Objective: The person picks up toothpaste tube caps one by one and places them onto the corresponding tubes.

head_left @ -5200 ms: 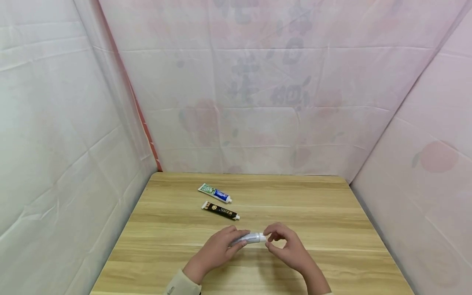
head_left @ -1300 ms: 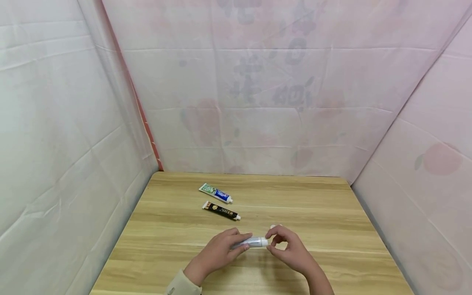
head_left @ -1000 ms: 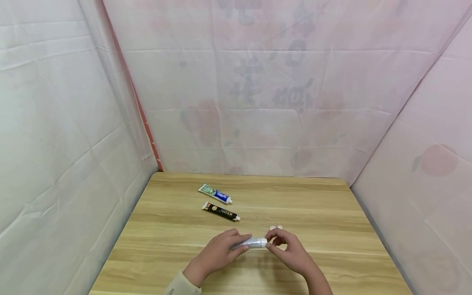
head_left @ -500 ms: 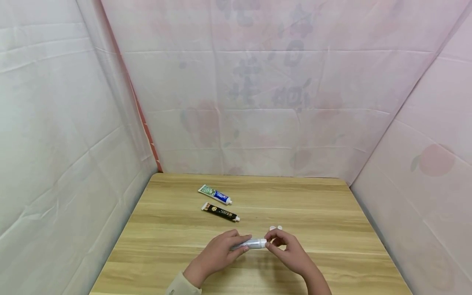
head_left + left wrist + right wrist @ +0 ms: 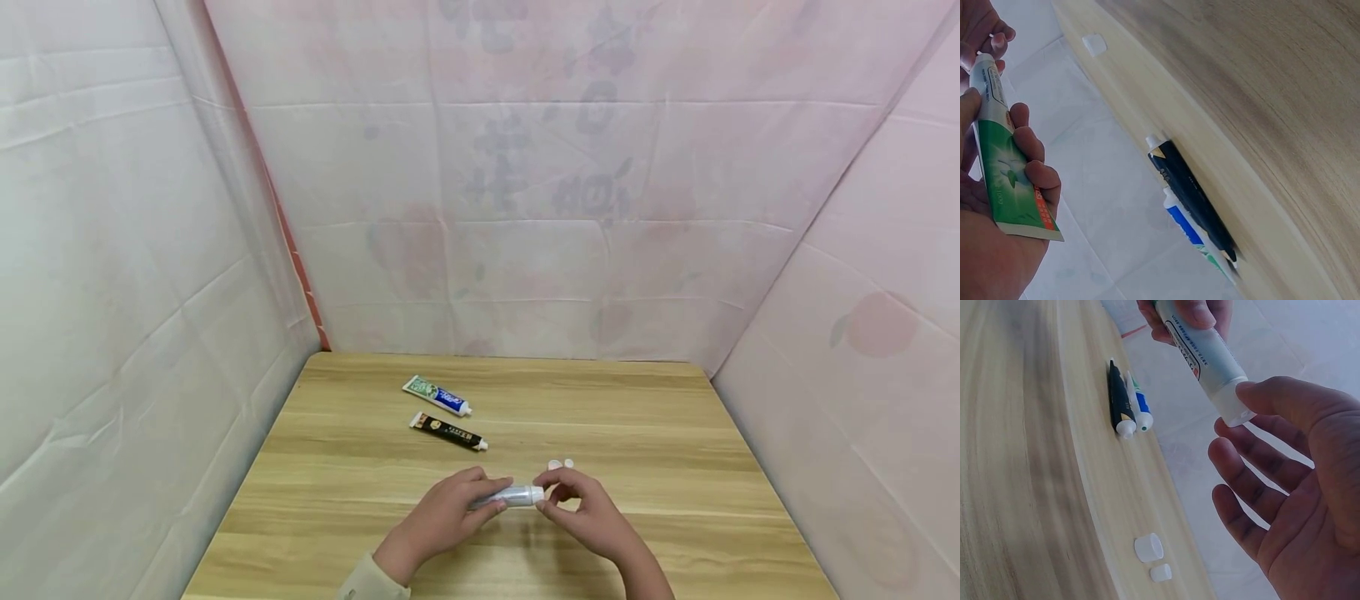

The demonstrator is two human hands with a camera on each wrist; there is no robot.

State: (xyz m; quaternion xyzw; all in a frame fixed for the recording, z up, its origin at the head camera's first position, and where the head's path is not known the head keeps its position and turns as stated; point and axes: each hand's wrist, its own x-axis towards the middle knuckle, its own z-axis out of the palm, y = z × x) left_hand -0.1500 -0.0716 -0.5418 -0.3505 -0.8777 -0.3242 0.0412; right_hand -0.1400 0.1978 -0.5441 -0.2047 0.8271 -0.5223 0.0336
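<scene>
My left hand (image 5: 450, 508) holds a toothpaste tube (image 5: 516, 496) around its body. The left wrist view shows the tube's green and white print (image 5: 1010, 181) and its flat crimped end near the palm. My right hand (image 5: 588, 512) pinches the white cap (image 5: 1236, 403) at the tube's other end between thumb and forefinger. In the right wrist view the remaining fingers are spread and loosely bent below it. The tube is held level above the table, its middle partly hidden by the left fingers.
A black toothpaste tube (image 5: 450, 431) and a blue, green and white one (image 5: 438, 395) lie side by side on the wooden table (image 5: 337, 483). Two loose white caps, a larger one (image 5: 1149, 547) and a smaller one (image 5: 1161, 572), stand just beyond the right hand. Fabric walls (image 5: 525, 275) enclose the table.
Two loose caps, out of sight 5.2 s ago, now show behind my right hand. The right fingertips have shifted slightly left over the tube's cap. My left hand keeps its hold.
</scene>
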